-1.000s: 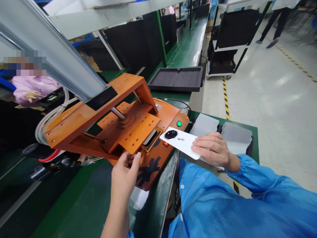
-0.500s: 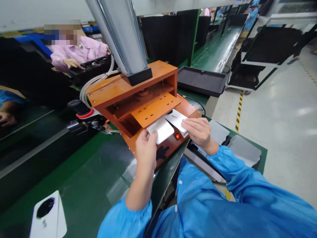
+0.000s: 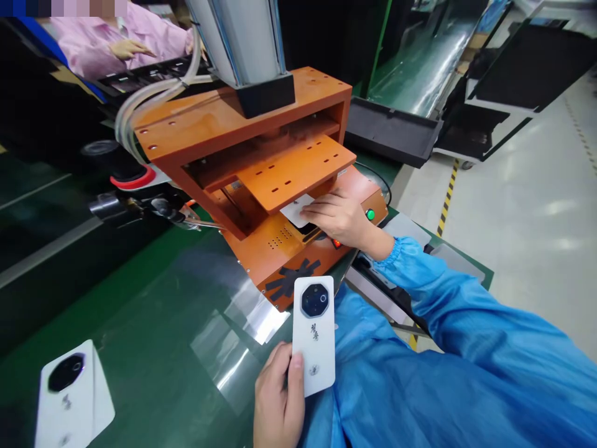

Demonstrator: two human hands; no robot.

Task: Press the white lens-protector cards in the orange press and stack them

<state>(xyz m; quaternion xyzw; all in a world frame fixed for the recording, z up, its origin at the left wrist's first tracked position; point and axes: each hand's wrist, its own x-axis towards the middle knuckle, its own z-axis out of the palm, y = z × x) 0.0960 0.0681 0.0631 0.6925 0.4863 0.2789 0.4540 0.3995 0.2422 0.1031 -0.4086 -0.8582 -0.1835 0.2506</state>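
We note the left hand at lower centre, thumb uppermost, closed on the edge of a white panel, camera end up-frame. The right hand, at centre, fingers bunched, grips a second panel below the orange plate. Dark lettering on the first: we cannot read it reliably.

I have a white phone panel in my left hand, camera window up. My right hand seems to pinch another panel at the orange press plate.
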